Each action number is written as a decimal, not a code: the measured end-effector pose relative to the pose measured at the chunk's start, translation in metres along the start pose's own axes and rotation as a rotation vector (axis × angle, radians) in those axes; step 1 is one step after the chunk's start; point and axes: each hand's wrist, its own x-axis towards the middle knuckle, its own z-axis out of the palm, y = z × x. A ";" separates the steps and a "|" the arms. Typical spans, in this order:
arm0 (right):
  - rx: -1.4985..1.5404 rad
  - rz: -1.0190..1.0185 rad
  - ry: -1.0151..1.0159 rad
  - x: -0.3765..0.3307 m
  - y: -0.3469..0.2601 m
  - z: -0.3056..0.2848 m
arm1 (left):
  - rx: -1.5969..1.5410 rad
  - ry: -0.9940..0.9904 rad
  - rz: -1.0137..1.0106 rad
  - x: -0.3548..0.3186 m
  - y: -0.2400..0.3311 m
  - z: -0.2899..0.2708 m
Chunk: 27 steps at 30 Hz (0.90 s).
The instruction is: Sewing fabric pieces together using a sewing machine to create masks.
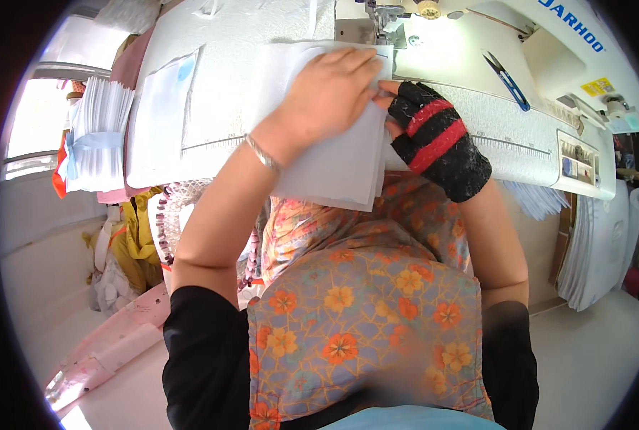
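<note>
Person sits at a white sewing machine (549, 64), lining up a stack of white fabric pieces (334, 158) on the tabletop (212, 93) right at the needle area (384, 18), approx 12 o'clock. Left hand (327, 93) lies flat on top, fingers spread open, pressing the stack down. Right hand (434, 136), in a black-and-red fingerless glove, has its fingers closed on the stack's right edge at 1 o'clock. Looks like the step is squaring the edges before feeding; next move prob needs the front edge slid under the presser foot w/o the layers shifting. Blue thread snips (507, 77) rest on the machine at 2 o'clock. Yellow rectangular label (597, 87) further right; small panel of stickers (570, 159) below it. Tied white bundle (97, 136) at 9 o'clock.
</note>
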 end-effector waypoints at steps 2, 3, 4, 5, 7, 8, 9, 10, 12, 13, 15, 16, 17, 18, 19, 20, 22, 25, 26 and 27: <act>0.031 -0.012 0.004 0.007 0.015 -0.005 | 0.039 0.023 -0.028 -0.006 0.010 0.001; 0.027 -0.009 -0.012 0.012 0.025 -0.007 | 0.049 0.022 -0.051 -0.007 0.013 0.003; -0.013 0.037 -0.051 0.018 0.038 -0.013 | 0.064 0.029 -0.072 -0.005 0.015 0.004; -0.103 -0.059 0.005 0.025 0.050 -0.013 | 0.062 0.021 -0.087 -0.003 0.014 0.006; -0.208 -0.134 -0.019 0.039 0.069 -0.006 | 0.056 0.042 -0.086 0.004 0.013 0.008; -0.266 -0.099 -0.129 0.041 0.076 -0.007 | 0.063 0.014 -0.106 0.008 0.011 0.008; -0.296 -0.119 -0.113 0.043 0.080 -0.005 | 0.070 0.020 -0.111 0.013 0.008 0.009; -0.330 -0.111 -0.118 0.046 0.083 -0.003 | 0.077 0.014 -0.121 0.016 0.005 0.010; -0.377 -0.073 -0.147 0.049 0.083 0.001 | 0.076 -0.002 -0.134 0.022 -0.001 0.012; -0.392 -0.044 -0.170 0.050 0.082 0.002 | 0.080 -0.042 -0.156 0.024 -0.003 0.013; -0.391 -0.034 -0.163 0.049 0.075 0.000 | 0.080 -0.010 -0.142 0.023 -0.004 0.015; -0.376 -0.055 -0.129 0.047 0.071 -0.002 | 0.083 -0.010 -0.138 0.022 -0.005 0.016; -0.360 -0.075 -0.095 0.044 0.066 -0.003 | 0.084 -0.004 -0.140 0.020 -0.005 0.016; -0.311 -0.075 -0.097 0.040 0.060 -0.005 | 0.087 0.002 -0.137 0.020 -0.005 0.017; -0.263 -0.074 -0.099 0.035 0.055 -0.008 | 0.087 0.023 -0.129 0.019 -0.006 0.017; -0.220 -0.067 -0.118 0.032 0.052 -0.011 | 0.094 0.010 -0.133 0.019 -0.006 0.017; -0.196 -0.065 -0.110 0.029 0.049 -0.014 | 0.106 0.003 -0.135 0.020 -0.006 0.017; -0.214 -0.088 -0.118 0.029 0.049 -0.014 | 0.098 -0.012 -0.143 0.021 -0.004 0.015; -0.229 -0.101 -0.120 0.030 0.049 -0.014 | 0.095 -0.004 -0.128 0.020 -0.002 0.014; -0.206 -0.087 -0.084 0.031 0.049 -0.013 | 0.091 -0.022 -0.127 0.017 0.001 0.012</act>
